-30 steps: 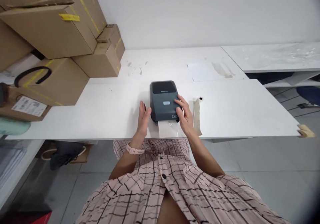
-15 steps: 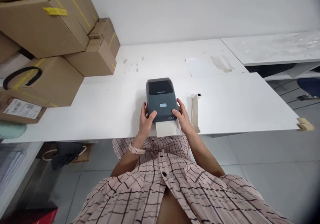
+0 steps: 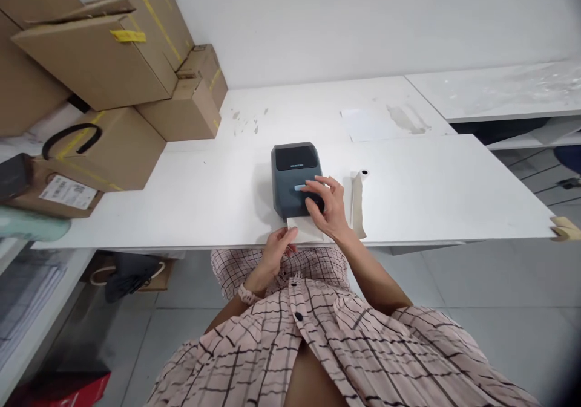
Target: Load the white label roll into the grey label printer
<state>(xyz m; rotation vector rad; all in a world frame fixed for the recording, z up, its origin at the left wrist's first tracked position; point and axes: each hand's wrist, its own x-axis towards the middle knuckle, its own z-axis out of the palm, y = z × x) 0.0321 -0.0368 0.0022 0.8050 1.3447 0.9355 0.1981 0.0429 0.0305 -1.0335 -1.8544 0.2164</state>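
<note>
A dark blue-grey label printer [image 3: 290,192] with a black window and a light blue button stands on the white table near its front edge. A strip of white paper [image 3: 308,230] sticks out from its front toward me. My left hand [image 3: 278,247] pinches the left edge of this paper between thumb and fingers, below the printer. Over the printer's right side is my right hand [image 3: 330,204], its fingers apart and the fingertips by the button; whether they touch it I cannot tell. Just right of that hand lies a partly unrolled paper roll [image 3: 358,204].
Cardboard boxes [image 3: 113,62] are stacked on the table's left side, with a black curved band [image 3: 72,132] on one. A white sheet [image 3: 367,124] lies toward the back. Tan tape [image 3: 565,228] covers the table's right front corner. The wall [image 3: 318,26] rises behind.
Both hands have let go of the printer's sides. My left hand has moved down to the paper strip, and my right hand has moved up over the printer's top near the button.
</note>
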